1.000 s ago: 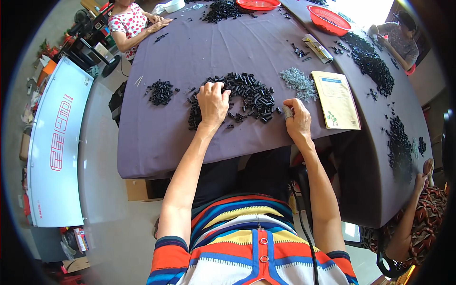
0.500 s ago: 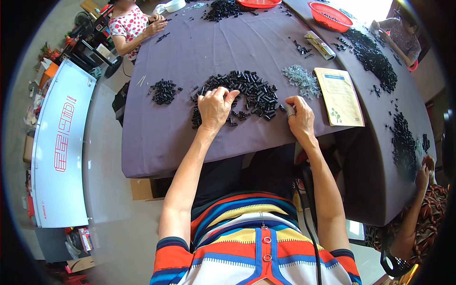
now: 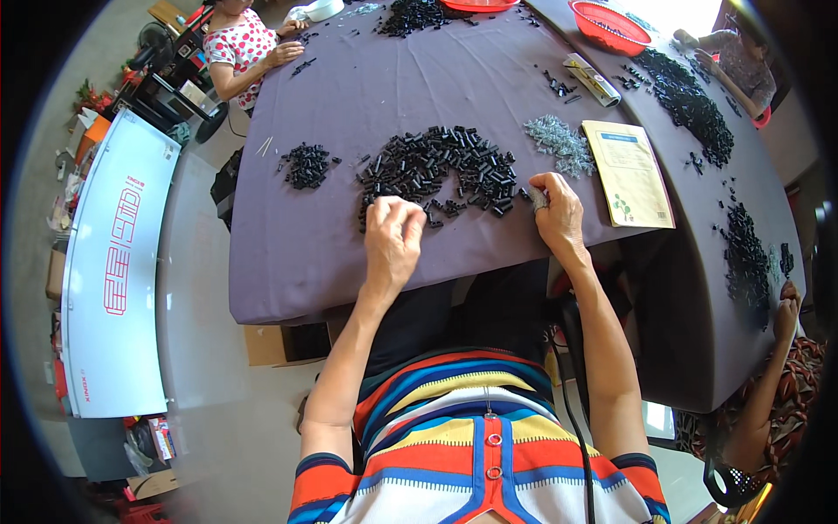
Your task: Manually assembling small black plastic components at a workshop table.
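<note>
A large heap of short black tubular parts [image 3: 428, 162] lies on the purple-grey tablecloth before me. Just off its near left edge is my left hand [image 3: 393, 243], fingers curled together; whatever they may hold is hidden. At the heap's right end my right hand [image 3: 560, 218] is closed around small grey pieces [image 3: 539, 199], which show at its fingers. Beyond that hand lies a pile of small clear-grey pieces [image 3: 560, 144]. A smaller pile of black parts [image 3: 305, 166] sits to the left of the big heap.
A yellow envelope [image 3: 630, 192] lies right of the grey pile, with a long box [image 3: 594, 80] behind it. More black heaps [image 3: 690, 118] and a red basket [image 3: 609, 33] are on the right-hand table. Other people sit at far left, far right and near right.
My left hand has come back from the heap toward the table's near edge, its fingers drawn in. The right hand stays closed near the same place.
</note>
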### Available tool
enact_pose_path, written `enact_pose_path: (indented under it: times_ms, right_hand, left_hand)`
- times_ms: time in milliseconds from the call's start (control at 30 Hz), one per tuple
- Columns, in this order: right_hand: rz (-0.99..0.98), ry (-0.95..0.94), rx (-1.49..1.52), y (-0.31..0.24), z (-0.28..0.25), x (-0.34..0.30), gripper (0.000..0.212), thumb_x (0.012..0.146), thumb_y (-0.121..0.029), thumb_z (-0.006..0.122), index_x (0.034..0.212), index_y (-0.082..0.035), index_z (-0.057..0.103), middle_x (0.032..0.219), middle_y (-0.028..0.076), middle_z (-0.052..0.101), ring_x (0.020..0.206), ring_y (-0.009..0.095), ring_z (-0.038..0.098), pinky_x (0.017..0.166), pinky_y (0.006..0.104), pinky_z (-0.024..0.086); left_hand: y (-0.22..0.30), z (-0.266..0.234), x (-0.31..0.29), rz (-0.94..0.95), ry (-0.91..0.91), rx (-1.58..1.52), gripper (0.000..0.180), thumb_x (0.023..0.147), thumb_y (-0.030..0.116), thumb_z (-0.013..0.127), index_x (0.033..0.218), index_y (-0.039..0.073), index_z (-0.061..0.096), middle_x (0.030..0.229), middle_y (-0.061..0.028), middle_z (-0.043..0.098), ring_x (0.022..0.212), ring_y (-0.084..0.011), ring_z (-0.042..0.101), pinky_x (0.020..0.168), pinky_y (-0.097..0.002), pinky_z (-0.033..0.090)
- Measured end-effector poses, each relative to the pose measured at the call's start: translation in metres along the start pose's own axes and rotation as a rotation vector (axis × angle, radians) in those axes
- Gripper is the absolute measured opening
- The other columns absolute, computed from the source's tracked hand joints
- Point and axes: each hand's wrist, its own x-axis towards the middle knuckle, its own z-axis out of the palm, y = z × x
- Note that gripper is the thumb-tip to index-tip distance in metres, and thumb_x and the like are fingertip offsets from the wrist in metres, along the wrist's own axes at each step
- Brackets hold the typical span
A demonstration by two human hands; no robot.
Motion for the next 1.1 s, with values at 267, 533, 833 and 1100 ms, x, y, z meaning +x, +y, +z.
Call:
enact_pose_path:
  times_ms: [267,533,833,1100]
  right_hand:
    - [0.011,-0.012,0.011,-0.004,0.001,0.000,0.024,0.071,0.007,0.050,0.091,-0.005,0.057,0.089,0.011,0.061,0.087,0.033,0.059,0.073,0.0393,0.047]
    - [0.000,-0.015,0.002,-0.003,-0.001,0.001,0.020,0.074,0.004,0.053,0.090,-0.005,0.058,0.088,0.010,0.061,0.086,0.032,0.059,0.073,0.0384,0.047]
    - [0.003,-0.005,-0.004,-0.004,-0.001,0.000,0.019,0.074,0.004,0.053,0.089,-0.005,0.058,0.087,0.010,0.061,0.085,0.031,0.059,0.072,0.0381,0.047]
    - [0.012,-0.011,-0.002,-0.002,-0.001,0.000,0.022,0.072,0.005,0.051,0.090,-0.005,0.058,0.088,0.011,0.061,0.087,0.032,0.059,0.073,0.0384,0.047]
  left_hand:
    - [0.005,0.012,-0.015,0.042,-0.016,0.135,0.018,0.072,0.005,0.072,0.088,0.008,0.066,0.085,-0.0064,0.052,0.083,-0.0249,0.050,0.073,-0.0356,0.043]
    - [0.000,0.011,-0.022,-0.030,0.019,-0.004,0.012,0.075,0.003,0.067,0.085,0.007,0.062,0.086,-0.0076,0.053,0.083,-0.0266,0.051,0.073,-0.0377,0.044]
    - [-0.005,0.009,-0.017,-0.079,0.060,0.051,0.012,0.077,0.000,0.065,0.088,0.003,0.062,0.085,-0.0082,0.058,0.081,-0.0244,0.056,0.072,-0.0344,0.046]
    - [0.004,0.013,-0.024,-0.062,0.074,0.019,0.010,0.078,-0.002,0.062,0.087,0.003,0.062,0.082,-0.0083,0.058,0.078,-0.0247,0.056,0.069,-0.0338,0.046]
